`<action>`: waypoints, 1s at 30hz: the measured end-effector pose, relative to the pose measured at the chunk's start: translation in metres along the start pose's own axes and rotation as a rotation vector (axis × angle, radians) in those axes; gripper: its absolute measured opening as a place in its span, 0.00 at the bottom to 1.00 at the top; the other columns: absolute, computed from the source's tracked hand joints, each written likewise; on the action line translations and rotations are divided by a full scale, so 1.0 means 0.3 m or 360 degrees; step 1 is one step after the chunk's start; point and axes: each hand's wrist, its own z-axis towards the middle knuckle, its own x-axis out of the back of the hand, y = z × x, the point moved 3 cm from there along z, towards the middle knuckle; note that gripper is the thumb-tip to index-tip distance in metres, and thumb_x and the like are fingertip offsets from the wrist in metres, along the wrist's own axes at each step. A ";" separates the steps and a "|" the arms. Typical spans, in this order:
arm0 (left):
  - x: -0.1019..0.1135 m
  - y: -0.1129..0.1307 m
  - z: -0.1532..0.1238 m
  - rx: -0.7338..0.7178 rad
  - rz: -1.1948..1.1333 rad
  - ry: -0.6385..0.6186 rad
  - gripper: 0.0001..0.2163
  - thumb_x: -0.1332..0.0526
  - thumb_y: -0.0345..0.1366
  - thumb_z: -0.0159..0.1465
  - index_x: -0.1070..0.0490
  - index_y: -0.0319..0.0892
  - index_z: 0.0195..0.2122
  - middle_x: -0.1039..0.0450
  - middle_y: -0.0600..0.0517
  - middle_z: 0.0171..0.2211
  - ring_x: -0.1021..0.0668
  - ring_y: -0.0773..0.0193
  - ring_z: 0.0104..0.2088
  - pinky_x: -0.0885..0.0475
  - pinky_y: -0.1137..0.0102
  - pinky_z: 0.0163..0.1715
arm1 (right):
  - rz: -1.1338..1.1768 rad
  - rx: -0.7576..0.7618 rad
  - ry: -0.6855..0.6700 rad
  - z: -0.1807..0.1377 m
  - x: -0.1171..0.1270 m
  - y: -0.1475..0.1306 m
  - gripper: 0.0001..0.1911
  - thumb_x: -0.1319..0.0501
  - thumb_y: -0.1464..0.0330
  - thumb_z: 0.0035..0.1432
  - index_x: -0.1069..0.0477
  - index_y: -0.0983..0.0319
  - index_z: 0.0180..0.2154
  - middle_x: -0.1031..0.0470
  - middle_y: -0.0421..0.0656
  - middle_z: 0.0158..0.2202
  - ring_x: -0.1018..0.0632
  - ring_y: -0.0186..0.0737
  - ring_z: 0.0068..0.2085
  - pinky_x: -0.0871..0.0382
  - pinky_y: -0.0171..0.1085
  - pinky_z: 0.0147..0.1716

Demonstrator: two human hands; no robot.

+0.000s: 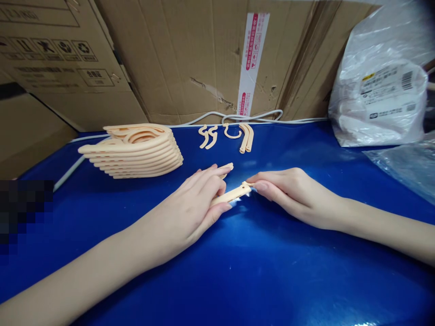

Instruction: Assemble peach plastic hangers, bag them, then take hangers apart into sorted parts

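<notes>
My left hand [200,201] is closed around cream plastic hanger arms [234,194]. One arm's end, with a small round hole, points right, and another cream end [230,166] sticks out above my fingers. My right hand [297,197] pinches a thin cream plastic piece [250,184] between thumb and forefinger, touching the holed end. Most of that piece is hidden by the fingers. Beyond my hands lie loose hanger parts: two S-shaped pieces [208,136], a hook [232,132] and two curved arms [246,138].
A stack of cream hangers [136,154] lies at the left on the blue table [238,271]. White cable [190,121] runs along the back edge before cardboard boxes [190,54]. A labelled plastic bag [380,99] stands at the back right, with clear film [408,167] beside it.
</notes>
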 end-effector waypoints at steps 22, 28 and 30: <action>-0.006 0.003 -0.005 -0.0066 0.0141 -0.0105 0.18 0.56 0.40 0.77 0.28 0.38 0.49 0.41 0.39 0.69 0.39 0.46 0.70 0.37 0.44 0.66 | -0.0263 0.0203 0.0111 -0.016 -0.009 -0.010 0.17 0.48 0.65 0.74 0.23 0.65 0.43 0.22 0.43 0.31 0.22 0.34 0.30 0.33 0.31 0.30; -0.011 0.001 -0.009 -0.0097 0.0159 -0.0115 0.17 0.55 0.39 0.77 0.28 0.38 0.48 0.41 0.39 0.69 0.38 0.47 0.70 0.36 0.43 0.65 | -0.0582 0.0301 0.0173 -0.029 -0.014 -0.008 0.20 0.51 0.63 0.75 0.22 0.65 0.45 0.24 0.42 0.29 0.23 0.32 0.27 0.34 0.31 0.28; -0.010 0.001 -0.008 -0.0094 0.0156 -0.0117 0.17 0.55 0.39 0.77 0.28 0.38 0.47 0.41 0.39 0.69 0.38 0.47 0.70 0.36 0.44 0.66 | -0.0705 0.0329 0.0176 -0.031 -0.016 -0.008 0.21 0.52 0.62 0.76 0.22 0.64 0.45 0.25 0.41 0.28 0.24 0.32 0.26 0.35 0.31 0.27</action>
